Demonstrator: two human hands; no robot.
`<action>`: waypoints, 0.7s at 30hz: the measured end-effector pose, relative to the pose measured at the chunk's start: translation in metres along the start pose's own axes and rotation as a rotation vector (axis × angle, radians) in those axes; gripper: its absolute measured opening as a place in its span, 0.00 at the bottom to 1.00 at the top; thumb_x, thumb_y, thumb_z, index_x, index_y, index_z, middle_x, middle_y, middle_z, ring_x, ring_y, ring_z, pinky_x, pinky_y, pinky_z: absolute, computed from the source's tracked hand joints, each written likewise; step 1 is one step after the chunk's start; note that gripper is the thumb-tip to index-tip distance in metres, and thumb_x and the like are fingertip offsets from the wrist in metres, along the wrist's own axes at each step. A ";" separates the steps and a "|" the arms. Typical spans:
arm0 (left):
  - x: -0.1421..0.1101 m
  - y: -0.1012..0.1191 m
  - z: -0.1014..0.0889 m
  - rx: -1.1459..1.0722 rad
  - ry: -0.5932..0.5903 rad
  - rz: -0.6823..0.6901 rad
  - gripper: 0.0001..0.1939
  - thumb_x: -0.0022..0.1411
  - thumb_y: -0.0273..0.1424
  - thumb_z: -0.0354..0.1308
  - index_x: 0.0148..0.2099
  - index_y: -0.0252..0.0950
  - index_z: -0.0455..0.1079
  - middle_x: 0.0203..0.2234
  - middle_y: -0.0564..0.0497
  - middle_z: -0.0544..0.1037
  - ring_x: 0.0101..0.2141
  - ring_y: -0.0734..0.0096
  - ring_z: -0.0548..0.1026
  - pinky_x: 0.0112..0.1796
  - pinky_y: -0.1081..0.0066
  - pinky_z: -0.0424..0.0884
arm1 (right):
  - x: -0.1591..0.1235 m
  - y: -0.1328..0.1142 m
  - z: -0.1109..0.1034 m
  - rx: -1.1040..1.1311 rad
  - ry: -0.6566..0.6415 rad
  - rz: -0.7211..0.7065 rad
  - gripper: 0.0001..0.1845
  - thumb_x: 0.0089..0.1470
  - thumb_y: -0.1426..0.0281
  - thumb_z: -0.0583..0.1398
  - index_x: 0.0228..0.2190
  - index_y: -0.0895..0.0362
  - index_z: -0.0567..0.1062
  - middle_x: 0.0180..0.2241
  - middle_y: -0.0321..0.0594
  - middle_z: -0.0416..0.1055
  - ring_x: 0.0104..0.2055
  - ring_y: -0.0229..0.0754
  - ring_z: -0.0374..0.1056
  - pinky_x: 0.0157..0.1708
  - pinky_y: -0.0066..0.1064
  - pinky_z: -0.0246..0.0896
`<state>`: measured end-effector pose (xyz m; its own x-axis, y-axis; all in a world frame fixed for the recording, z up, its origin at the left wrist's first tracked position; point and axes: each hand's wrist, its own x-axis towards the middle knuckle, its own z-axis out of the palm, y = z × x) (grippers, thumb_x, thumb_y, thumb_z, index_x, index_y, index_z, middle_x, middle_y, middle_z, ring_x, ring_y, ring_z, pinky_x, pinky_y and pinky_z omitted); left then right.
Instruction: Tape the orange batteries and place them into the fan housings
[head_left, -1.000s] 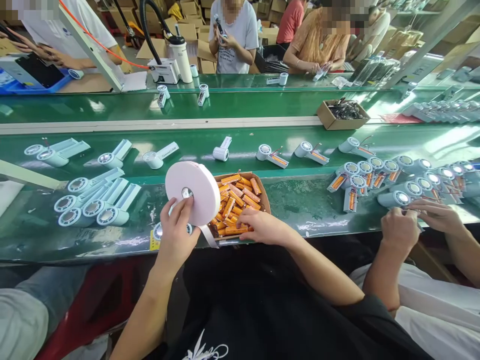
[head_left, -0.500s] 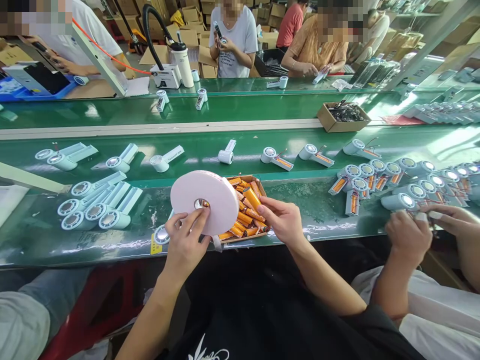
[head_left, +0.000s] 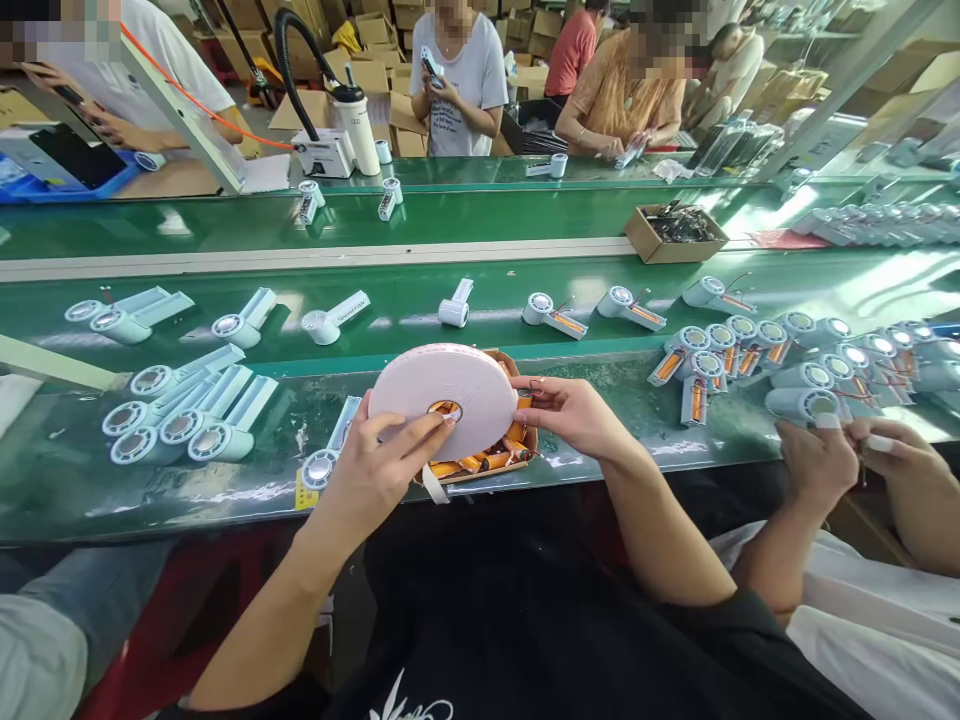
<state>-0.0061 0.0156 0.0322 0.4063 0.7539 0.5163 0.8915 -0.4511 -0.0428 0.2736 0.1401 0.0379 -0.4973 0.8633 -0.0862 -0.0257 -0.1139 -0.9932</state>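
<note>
The left hand (head_left: 381,462) has its grip around a white tape roll (head_left: 484,400) over a box (head_left: 531,446) of orange batteries (head_left: 495,461) on the bench (head_left: 611,385), the right hand (head_left: 576,415) at the roll's edge, its grip too hidden to tell.

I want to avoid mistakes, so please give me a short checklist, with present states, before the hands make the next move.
1. White roll held by left hand: ok, fingers at its core.
2. Loose strip visible: ok, below the roll.
3. Right hand gripping an orange cell: cannot tell, the roll hides it.
4. Clear view into cardboard box: not ok, mostly covered by the roll.
5. Co-worker's hands apart from right hand: ok.
</note>
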 end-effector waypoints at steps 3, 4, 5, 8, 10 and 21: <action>0.007 0.003 -0.001 0.083 0.019 -0.011 0.32 0.69 0.22 0.60 0.70 0.54 0.69 0.51 0.54 0.84 0.50 0.55 0.69 0.71 0.40 0.47 | 0.008 0.001 0.007 0.117 0.154 -0.108 0.26 0.41 0.61 0.79 0.43 0.56 0.85 0.40 0.42 0.86 0.43 0.51 0.83 0.47 0.45 0.81; 0.008 0.007 0.002 0.118 0.037 -0.032 0.30 0.69 0.26 0.62 0.70 0.52 0.69 0.50 0.52 0.84 0.50 0.53 0.69 0.71 0.39 0.45 | 0.009 0.005 0.014 0.202 0.269 -0.179 0.26 0.42 0.59 0.79 0.42 0.55 0.83 0.41 0.43 0.86 0.45 0.51 0.83 0.49 0.45 0.81; 0.009 0.013 0.005 0.140 0.063 -0.057 0.29 0.69 0.31 0.64 0.69 0.50 0.70 0.48 0.49 0.84 0.50 0.52 0.69 0.70 0.39 0.44 | 0.009 0.011 0.023 0.293 0.390 -0.245 0.25 0.44 0.57 0.78 0.43 0.53 0.82 0.44 0.43 0.85 0.46 0.50 0.82 0.51 0.45 0.80; 0.011 0.040 0.021 0.106 0.157 -0.148 0.32 0.64 0.43 0.70 0.67 0.42 0.72 0.44 0.42 0.83 0.50 0.48 0.68 0.66 0.40 0.51 | 0.002 0.033 0.053 0.479 0.648 -0.358 0.24 0.51 0.55 0.74 0.46 0.48 0.75 0.51 0.42 0.83 0.52 0.48 0.81 0.55 0.45 0.78; 0.012 0.059 0.034 0.045 0.190 -0.222 0.33 0.62 0.46 0.71 0.66 0.41 0.74 0.43 0.40 0.81 0.49 0.48 0.67 0.61 0.43 0.58 | -0.003 0.044 0.065 0.498 0.687 -0.365 0.25 0.53 0.57 0.73 0.48 0.46 0.72 0.54 0.42 0.82 0.55 0.47 0.80 0.57 0.46 0.76; 0.011 0.004 0.027 -0.160 -0.200 -0.263 0.36 0.55 0.46 0.75 0.65 0.49 0.76 0.50 0.44 0.80 0.52 0.46 0.69 0.55 0.50 0.64 | 0.033 -0.012 -0.088 0.477 0.853 -0.681 0.15 0.55 0.64 0.72 0.42 0.49 0.75 0.50 0.34 0.81 0.56 0.39 0.78 0.58 0.35 0.74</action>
<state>0.0068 0.0346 0.0147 0.2122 0.9256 0.3133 0.9346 -0.2860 0.2117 0.3337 0.2131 0.0405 0.4762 0.8449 0.2434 -0.4705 0.4787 -0.7413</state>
